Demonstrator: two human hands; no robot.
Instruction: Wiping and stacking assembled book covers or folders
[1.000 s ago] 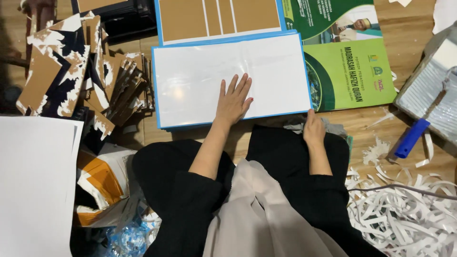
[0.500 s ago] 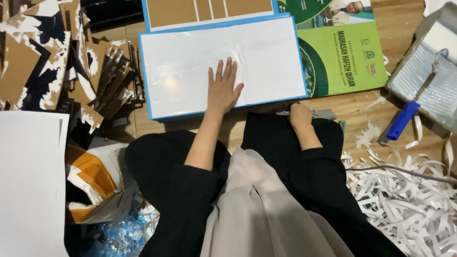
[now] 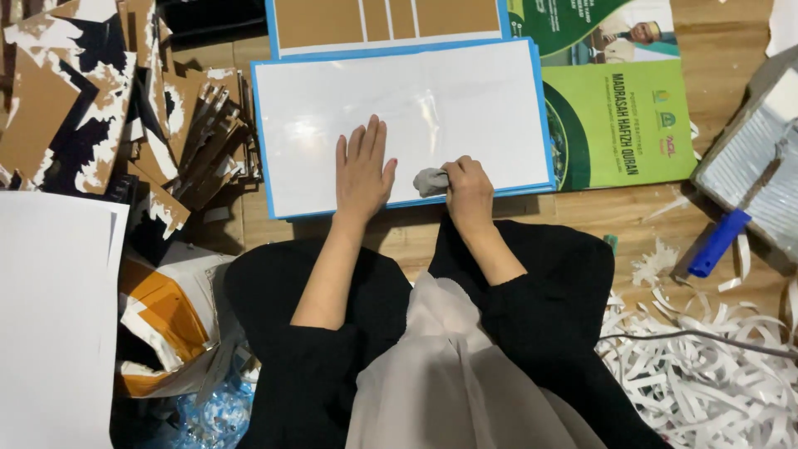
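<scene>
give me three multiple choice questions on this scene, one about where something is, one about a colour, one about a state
1. Where does the left hand lie?
A. flat on the white board
B. on the pile of paper strips
C. on the blue-handled tool

2. What colour is the border of the white board?
A. red
B. blue
C. black

3. What is the state of the right hand?
A. open and spread flat
B. hidden from view
C. closed around a grey cloth

Answers:
1. A, its palm and spread fingers rest on the board's lower part.
2. B, a thin blue edge runs round the white surface.
3. C, its fingers are curled on the grey cloth, which is pressed near the board's lower edge.
</scene>
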